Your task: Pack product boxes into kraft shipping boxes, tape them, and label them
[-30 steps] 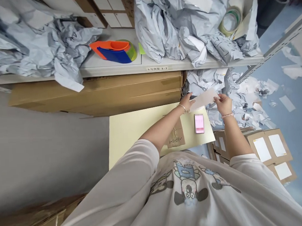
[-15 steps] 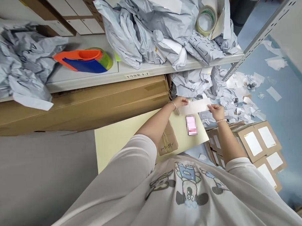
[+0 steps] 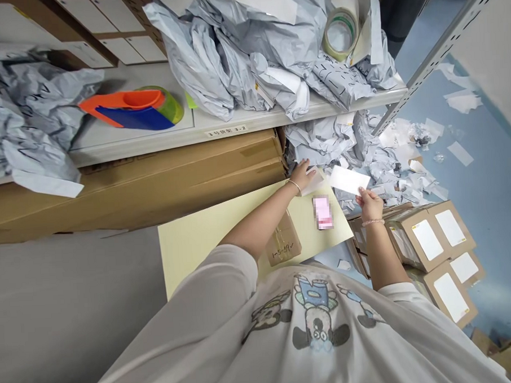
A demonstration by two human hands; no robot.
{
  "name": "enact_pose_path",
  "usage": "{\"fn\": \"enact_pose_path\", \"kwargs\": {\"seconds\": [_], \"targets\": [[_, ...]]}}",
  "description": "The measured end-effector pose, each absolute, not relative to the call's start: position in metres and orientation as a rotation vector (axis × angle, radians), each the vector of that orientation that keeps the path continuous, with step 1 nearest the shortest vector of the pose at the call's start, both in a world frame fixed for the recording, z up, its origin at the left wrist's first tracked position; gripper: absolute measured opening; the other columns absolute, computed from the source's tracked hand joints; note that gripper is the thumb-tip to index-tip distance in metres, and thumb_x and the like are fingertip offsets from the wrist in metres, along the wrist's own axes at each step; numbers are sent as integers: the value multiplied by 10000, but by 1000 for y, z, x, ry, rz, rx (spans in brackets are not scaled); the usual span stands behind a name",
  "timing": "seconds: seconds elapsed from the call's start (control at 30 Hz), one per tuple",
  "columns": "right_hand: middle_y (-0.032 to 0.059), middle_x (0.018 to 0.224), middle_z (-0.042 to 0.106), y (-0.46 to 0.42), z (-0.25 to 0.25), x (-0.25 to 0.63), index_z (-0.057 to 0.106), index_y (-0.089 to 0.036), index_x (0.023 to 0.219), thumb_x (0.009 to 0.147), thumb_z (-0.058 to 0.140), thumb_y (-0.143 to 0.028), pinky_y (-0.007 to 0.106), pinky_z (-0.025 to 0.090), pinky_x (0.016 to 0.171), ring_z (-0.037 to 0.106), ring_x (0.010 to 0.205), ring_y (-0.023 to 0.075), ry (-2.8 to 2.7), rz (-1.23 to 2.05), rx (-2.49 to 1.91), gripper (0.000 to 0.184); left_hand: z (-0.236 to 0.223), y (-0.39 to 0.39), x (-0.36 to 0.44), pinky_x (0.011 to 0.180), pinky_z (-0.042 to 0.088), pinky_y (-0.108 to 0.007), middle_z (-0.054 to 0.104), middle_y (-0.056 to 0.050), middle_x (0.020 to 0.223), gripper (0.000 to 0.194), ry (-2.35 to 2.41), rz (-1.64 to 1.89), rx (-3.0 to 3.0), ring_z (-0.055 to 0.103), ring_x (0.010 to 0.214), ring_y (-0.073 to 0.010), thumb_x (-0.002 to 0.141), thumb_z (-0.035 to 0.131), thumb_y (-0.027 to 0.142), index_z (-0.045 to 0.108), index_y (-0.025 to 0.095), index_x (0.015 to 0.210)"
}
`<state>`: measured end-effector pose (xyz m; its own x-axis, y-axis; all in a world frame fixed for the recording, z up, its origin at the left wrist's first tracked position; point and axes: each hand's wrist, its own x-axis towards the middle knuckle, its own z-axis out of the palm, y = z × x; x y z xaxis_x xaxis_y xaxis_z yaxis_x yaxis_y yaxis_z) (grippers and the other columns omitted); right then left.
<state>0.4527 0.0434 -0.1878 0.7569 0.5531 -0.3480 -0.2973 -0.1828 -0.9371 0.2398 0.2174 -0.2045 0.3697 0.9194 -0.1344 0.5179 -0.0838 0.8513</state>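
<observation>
Upper middle of the frame, on the shelf above me: a heap of crumpled gray mailer bags (image 3: pixel 241 51), with a roll of clear packing tape (image 3: pixel 339 34) on top near the right.

Upper left of the frame: more crumpled bags (image 3: pixel 27 105) and an orange-and-blue tape dispenser (image 3: pixel 129 110), both on the shelf (image 3: pixel 235 124), whose front edge carries a small printed tag (image 3: pixel 226 131).

Center of the frame, my hands, apart from each other:
- Right hand (image 3: pixel 369 204): thumb and fingers pinch the lower edge of a white label (image 3: pixel 350 180), which is held up just above the board, tilted, and clear of my other hand.
- Left hand (image 3: pixel 302 176): lies low over the top edge of a pale yellow board (image 3: pixel 207 255), its fingers on or just over a white paper scrap (image 3: pixel 315 184). I cannot tell whether it grips the scrap.

On the board, below my hands: a pixelated pink rectangle (image 3: pixel 323 213), too blurred to identify, and a small kraft envelope (image 3: pixel 283 238) with handwriting, just beside my left forearm.

Right of the frame: stacked cardboard boxes (image 3: pixel 431 240) with white labels, and paper scraps (image 3: pixel 406 151) on a blue floor (image 3: pixel 483 170).
</observation>
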Motion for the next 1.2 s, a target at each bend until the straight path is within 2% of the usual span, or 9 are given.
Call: {"fn": "enact_pose_path", "kwargs": {"seconds": [0.1,0.17,0.27,0.4,0.5,0.63,0.87,1.0,1.2], "targets": [[-26,554,644,39,-165,414,674,-188,744,530,936,-539,230,528,437,633,492,135,-340,953,-1558,487,-169,158,231,1226,333,-482,571,-184,1492,472,1214,837,2034,521,1405,-301,1005,558,422,598,187,1412],[-27,562,644,35,-148,387,671,-194,755,523,935,-561,222,504,423,639,496,136,-408,1081,-1520,508,-144,117,213,1211,354,-493,610,-162,1455,489,1033,868,2313,525,1395,-314,951,650,460,629,221,1377],[-6,615,673,26,-121,350,670,-199,773,548,915,-617,225,496,442,660,530,145,-502,1308,-1427,534,-118,74,179,1127,439,-460,734,-107,1278,271,982,791,2357,630,1268,-288,963,631,328,738,258,1202],[38,736,715,15,-90,314,689,-196,834,735,759,-708,241,489,491,646,575,136,-768,1313,-1398,526,-100,51,132,842,561,-391,795,-89,934,280,1236,847,1697,730,894,-256,955,608,419,775,194,949],[5,731,678,11,-70,296,679,-209,843,726,804,-627,232,471,524,593,598,115,-897,1103,-1439,451,-84,39,100,706,565,-353,793,-90,920,456,1111,886,1112,725,792,-248,776,770,575,741,158,958],[-8,733,650,5,-46,270,684,-215,862,692,838,-592,233,439,506,552,591,111,-1006,1304,-1362,442,-56,15,64,689,559,-320,794,-95,974,581,996,878,910,725,794,-230,619,902,526,710,154,1021],[-2,719,615,-15,-11,230,690,-211,849,781,753,-645,243,420,486,530,581,117,-1112,1465,-1214,444,-35,-11,18,693,567,-313,788,-96,1028,543,954,864,1021,735,829,-234,667,876,488,697,156,1058],[11,763,664,-19,-7,214,711,-200,839,729,829,-541,249,439,530,559,631,132,-1322,1502,-1242,377,-37,-22,3,649,554,-300,775,-68,890,467,922,720,1157,729,760,-227,673,872,464,704,157,983],[-44,567,563,-20,-16,196,661,-197,699,690,825,-464,216,333,446,446,488,88,-1357,1622,-1275,314,-41,-31,-13,660,527,-278,759,-39,859,372,917,646,1311,702,761,-203,693,826,419,708,176,949]]}}
